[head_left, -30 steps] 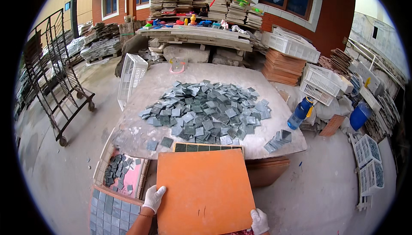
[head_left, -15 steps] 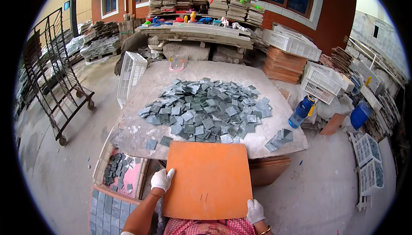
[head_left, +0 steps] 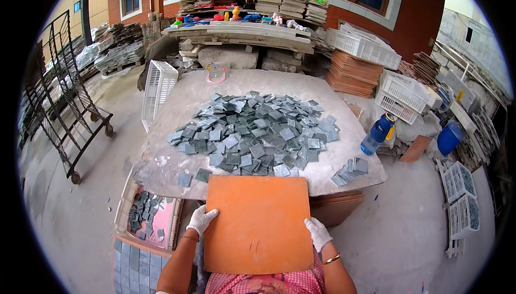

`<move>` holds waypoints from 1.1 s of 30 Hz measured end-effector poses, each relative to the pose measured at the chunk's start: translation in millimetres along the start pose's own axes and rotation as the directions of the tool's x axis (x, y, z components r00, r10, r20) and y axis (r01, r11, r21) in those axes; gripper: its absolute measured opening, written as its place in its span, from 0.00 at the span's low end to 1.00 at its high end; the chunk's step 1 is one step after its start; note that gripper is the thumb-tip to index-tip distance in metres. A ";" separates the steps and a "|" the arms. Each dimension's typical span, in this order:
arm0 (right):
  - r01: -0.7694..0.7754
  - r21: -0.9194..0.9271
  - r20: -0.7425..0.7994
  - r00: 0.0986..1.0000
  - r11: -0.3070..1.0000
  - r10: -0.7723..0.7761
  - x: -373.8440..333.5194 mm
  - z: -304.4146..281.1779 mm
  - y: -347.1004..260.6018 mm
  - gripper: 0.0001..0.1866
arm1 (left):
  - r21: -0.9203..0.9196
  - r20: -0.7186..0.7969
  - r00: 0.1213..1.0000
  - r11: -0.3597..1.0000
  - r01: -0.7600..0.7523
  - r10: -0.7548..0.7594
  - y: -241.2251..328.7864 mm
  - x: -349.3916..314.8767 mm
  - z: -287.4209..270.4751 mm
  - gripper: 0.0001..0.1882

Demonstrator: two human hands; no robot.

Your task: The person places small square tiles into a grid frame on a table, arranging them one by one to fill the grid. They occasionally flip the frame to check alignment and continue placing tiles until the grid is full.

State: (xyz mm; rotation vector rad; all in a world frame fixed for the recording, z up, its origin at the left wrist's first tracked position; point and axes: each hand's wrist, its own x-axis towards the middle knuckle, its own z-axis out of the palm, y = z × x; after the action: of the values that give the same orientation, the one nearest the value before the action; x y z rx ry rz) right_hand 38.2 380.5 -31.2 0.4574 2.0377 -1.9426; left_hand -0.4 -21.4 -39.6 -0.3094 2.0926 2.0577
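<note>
A flat, square orange board (head_left: pixel 258 224) lies in front of me, its far edge over the near rim of the table. White-gloved, my left hand (head_left: pixel 202 220) grips the board's left edge, thumb on top and fingers mostly out of sight beneath. On the opposite edge, my right hand (head_left: pixel 318 233), also gloved, holds the board at about the same height. Just beyond the board spreads a heap of small square grey-green stone tiles (head_left: pixel 252 133). Two loose tiles (head_left: pixel 185 179) rest left of the board's far corner. A leaning row of tiles (head_left: pixel 350 171) sits at the table's right.
The pale table (head_left: pixel 269 82) carries a blue bottle (head_left: pixel 378 134) at its right edge. Lower left are a pink-lined crate (head_left: pixel 167 213) with tiles and a board of tiles in rows (head_left: pixel 137 267). A wheeled metal rack (head_left: pixel 70 106) stands left; white crates (head_left: pixel 462 202) lie right.
My right hand has moved up along the board's right edge, from near its lower corner to about mid-edge. The left hand keeps its hold. The whole view has shifted slightly.
</note>
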 end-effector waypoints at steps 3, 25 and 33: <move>-0.077 0.302 0.128 0.991 0.950 0.039 7.5 17.4 -5.6 0.19 | 0.003 -0.008 1.000 1.000 -0.028 0.029 -2.1 2.2 2.8 0.17; 0.259 0.176 0.009 0.964 0.950 -0.265 -31.1 8.6 -76.9 0.19 | -0.282 0.032 0.995 0.956 -0.086 0.099 103.6 -40.0 14.1 0.20; 0.897 -0.408 0.317 0.315 0.171 -0.895 -26.5 -19.9 -107.3 0.13 | 0.138 0.384 0.639 0.642 -0.754 0.667 124.9 -99.8 -21.4 0.12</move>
State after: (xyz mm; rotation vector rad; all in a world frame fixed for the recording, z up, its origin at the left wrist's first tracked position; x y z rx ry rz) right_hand 17.6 395.2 78.2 -1.2421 3.0427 -1.5337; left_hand 60.7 -39.4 108.5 1.0053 2.4926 1.8808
